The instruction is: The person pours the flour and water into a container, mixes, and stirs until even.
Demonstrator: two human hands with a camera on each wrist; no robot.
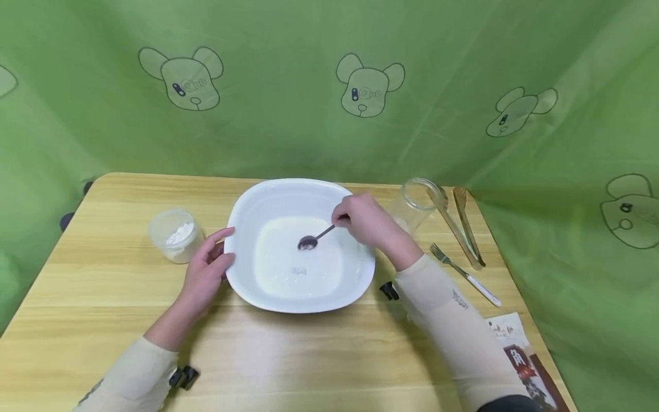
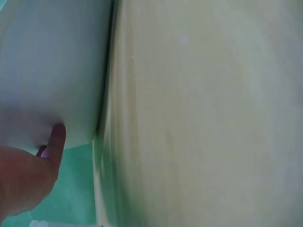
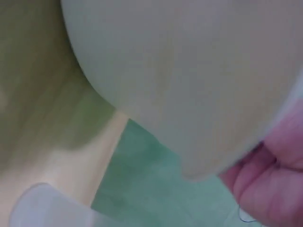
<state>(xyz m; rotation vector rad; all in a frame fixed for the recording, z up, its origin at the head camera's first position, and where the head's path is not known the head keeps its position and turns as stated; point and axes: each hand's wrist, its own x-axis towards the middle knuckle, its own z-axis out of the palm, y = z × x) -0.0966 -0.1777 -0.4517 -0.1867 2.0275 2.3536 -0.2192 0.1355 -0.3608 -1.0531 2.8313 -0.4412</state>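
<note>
A large white basin (image 1: 288,306) stands mid-table, faint lettering showing on its bottom. My left hand (image 1: 206,263) holds its left side, thumb and index fingertip at the rim; in the left wrist view a finger (image 2: 57,139) presses on the outer wall. With my right hand (image 1: 365,220), reaching over the right rim, I pinch the handle of a small dark metal spoon (image 1: 308,243). The spoon's bowl hangs over the middle of the basin. In the right wrist view, the basin's outer wall (image 3: 156,71) hides the spoon, and curled fingers (image 3: 260,179) show beside the rim.
Left of the basin is a clear tub (image 1: 175,234) with white contents. A glass jar (image 1: 414,200) stands behind my right forearm. Farther right lie tongs (image 1: 460,229), a white-handled fork (image 1: 465,274) and a printed packet (image 1: 522,357). A green curtain (image 1: 288,114) hangs behind the table.
</note>
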